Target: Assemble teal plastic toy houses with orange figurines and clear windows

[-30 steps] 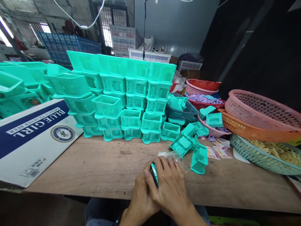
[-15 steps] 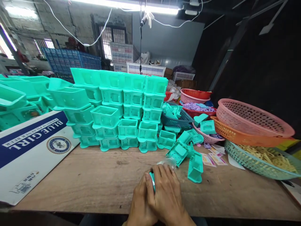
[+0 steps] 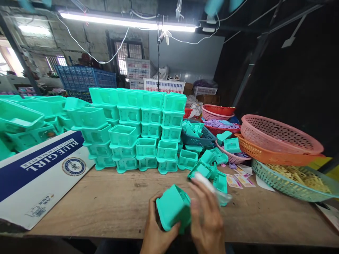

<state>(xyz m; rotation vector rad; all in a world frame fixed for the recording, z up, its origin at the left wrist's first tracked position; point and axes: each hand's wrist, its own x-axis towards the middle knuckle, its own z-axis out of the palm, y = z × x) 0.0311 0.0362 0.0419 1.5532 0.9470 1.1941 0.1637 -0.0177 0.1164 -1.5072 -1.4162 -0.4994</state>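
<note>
My left hand [image 3: 159,225] is closed around a turquoise plastic box [image 3: 172,206], holding it tilted above the front of the table. Just right of that box is my right hand [image 3: 208,215], blurred by motion, its fingers stretched out and apart from the box. Something whitish and partly see-through [image 3: 205,181] shows at its fingertips; blur hides what it is. Beyond the right hand lies a loose pile of turquoise parts [image 3: 202,169]. Rows of stacked turquoise boxes [image 3: 149,148] stand behind the held one.
At left, a white and blue carton [image 3: 53,176] leans in front of more turquoise boxes [image 3: 23,116]. Plastic baskets crowd the right side, among them a pink one [image 3: 280,134] and a green one [image 3: 286,183] with yellowish strips. Small printed cards [image 3: 243,180] lie on the wooden table [image 3: 113,208].
My hands, earlier pressed together over a mostly hidden turquoise piece, have come apart. The box now shows in my left hand, and my right hand has moved right. The view has tilted upward.
</note>
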